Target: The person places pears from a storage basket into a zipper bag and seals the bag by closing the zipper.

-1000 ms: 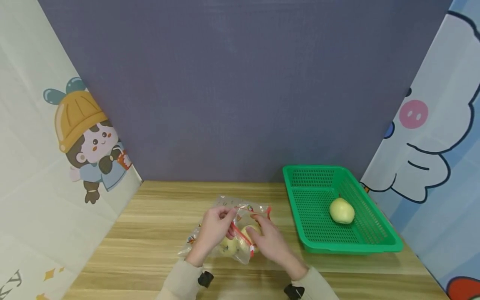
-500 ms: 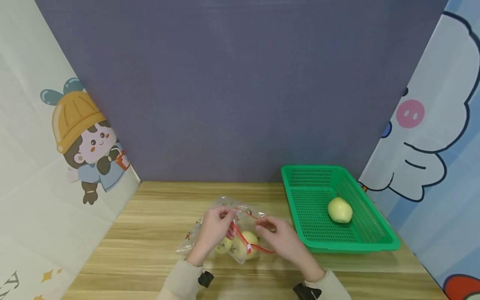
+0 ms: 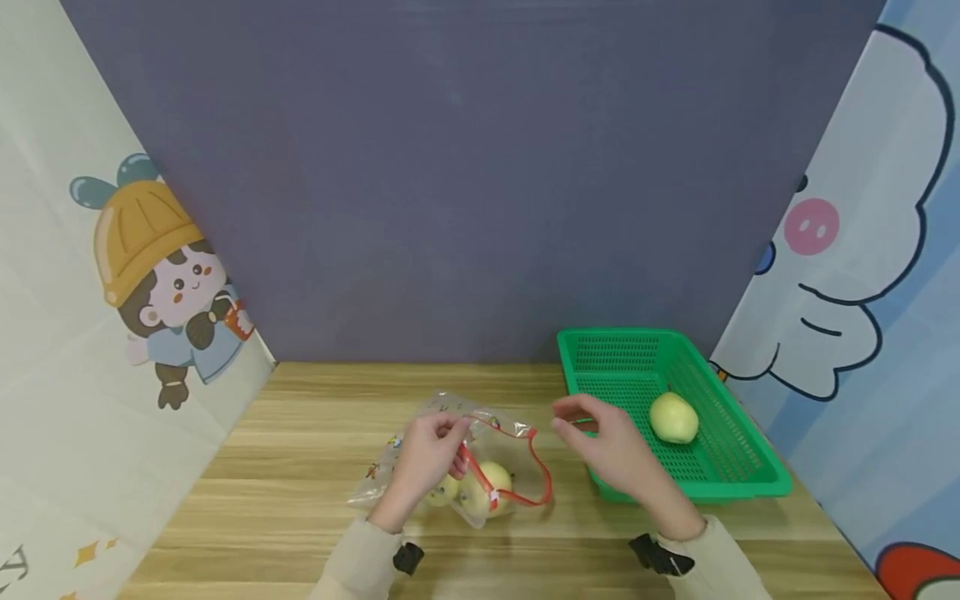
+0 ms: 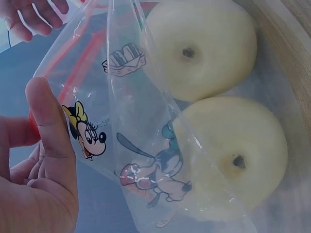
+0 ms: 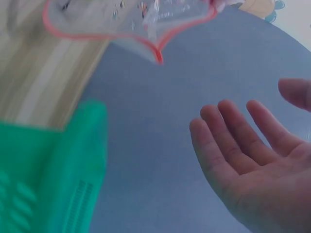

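Observation:
My left hand [image 3: 429, 458] pinches the red-edged mouth of a clear zip bag [image 4: 141, 111] printed with cartoon figures. Inside the bag lie two pale yellow-green apples; one apple [image 4: 233, 155] and the other apple [image 4: 204, 46] touch in the left wrist view. The bag's red rim [image 3: 550, 479] gapes toward the right. My right hand [image 3: 611, 446] holds nothing and hovers beside the left edge of the green basket [image 3: 750, 492], its fingers relaxed in the right wrist view. A single apple [image 3: 673, 418] sits in that basket.
The wooden table [image 3: 285, 467] carries the bag in the middle and the basket at the right. A dark grey panel [image 3: 450, 183] stands upright along the table's back. Printed cartoon sheets hang on both sides.
My right hand has let go of the bag's rim and moved right to the basket. The bag's mouth now stands wider. My left hand keeps its pinch in nearly the same place.

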Demonstrator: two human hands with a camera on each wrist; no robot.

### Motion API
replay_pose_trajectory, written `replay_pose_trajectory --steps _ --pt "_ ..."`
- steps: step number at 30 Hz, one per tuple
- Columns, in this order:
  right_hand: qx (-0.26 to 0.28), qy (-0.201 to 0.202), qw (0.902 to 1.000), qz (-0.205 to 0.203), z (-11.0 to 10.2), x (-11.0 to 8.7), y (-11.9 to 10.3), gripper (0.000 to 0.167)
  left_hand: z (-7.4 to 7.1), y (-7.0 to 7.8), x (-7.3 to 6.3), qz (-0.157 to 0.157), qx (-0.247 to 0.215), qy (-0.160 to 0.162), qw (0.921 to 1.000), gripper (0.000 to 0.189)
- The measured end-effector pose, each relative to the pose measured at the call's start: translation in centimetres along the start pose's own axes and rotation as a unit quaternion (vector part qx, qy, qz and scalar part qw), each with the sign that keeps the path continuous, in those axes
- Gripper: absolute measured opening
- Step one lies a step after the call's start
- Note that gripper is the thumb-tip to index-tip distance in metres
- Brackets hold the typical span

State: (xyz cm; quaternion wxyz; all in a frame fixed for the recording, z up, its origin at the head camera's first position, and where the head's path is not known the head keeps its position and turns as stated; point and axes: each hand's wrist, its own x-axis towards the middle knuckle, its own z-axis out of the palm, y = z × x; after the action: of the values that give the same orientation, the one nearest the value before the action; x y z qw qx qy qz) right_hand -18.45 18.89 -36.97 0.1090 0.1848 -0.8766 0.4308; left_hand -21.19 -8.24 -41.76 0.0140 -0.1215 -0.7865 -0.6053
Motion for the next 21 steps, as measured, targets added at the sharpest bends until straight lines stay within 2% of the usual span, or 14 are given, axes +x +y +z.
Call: replay_pose_trajectory --steps 12,18,21 --pt "-0.1 -0.014 0.9948 0.005 -3.5 0.8 0.1 0.04 -0.3 0.0 0.1 -0.002 0.005 -0.003 1.0 0.025" --pt "-0.173 -0.026 0.9846 0.004 -5.0 1.4 0.8 0.045 -0.3 0.0 0.2 -0.014 -0.007 -0.007 0.9999 0.026" --pt "-0.215 -0.041 0.9755 0.018 -5.5 1.7 1.4 0.048 -0.3 -0.1 0.2 -0.013 -0.006 -0.008 0.9999 0.026"
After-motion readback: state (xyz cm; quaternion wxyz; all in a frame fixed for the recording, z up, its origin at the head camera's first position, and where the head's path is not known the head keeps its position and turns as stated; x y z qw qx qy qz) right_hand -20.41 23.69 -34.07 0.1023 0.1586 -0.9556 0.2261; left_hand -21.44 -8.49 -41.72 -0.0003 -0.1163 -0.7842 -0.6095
